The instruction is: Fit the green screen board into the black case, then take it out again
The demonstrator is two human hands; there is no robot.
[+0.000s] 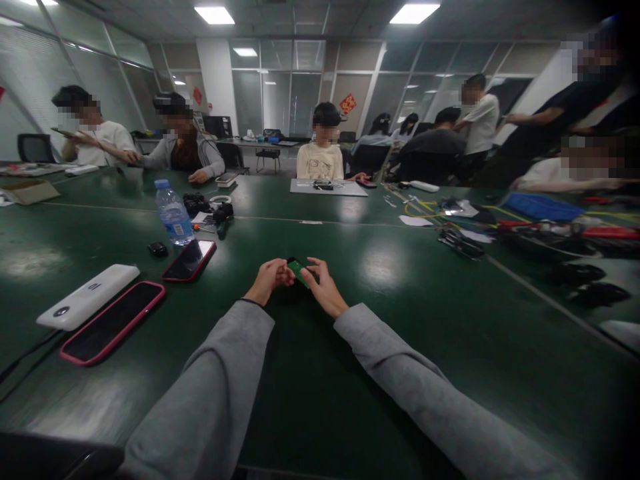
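Between my two hands, over the middle of the green table (310, 387), is a small flat green board (299, 270) with a dark upper edge. It is tilted and looks like a circuit board, though its details are too small to read. My left hand (271, 279) has its fingers curled together at the board's left side. From the right, my right hand (323, 287) grips it, the thumb lying across its face and the index finger stretched past its upper edge. My fingers cover part of the board.
Left of my hands lie a phone (189, 261), a larger pink-edged phone (114, 323), a white power bank (90, 297) and a water bottle (174, 215). Cables and tools (463, 241) spread over the right side. Several people sit around the table; one person (321, 160) faces me.
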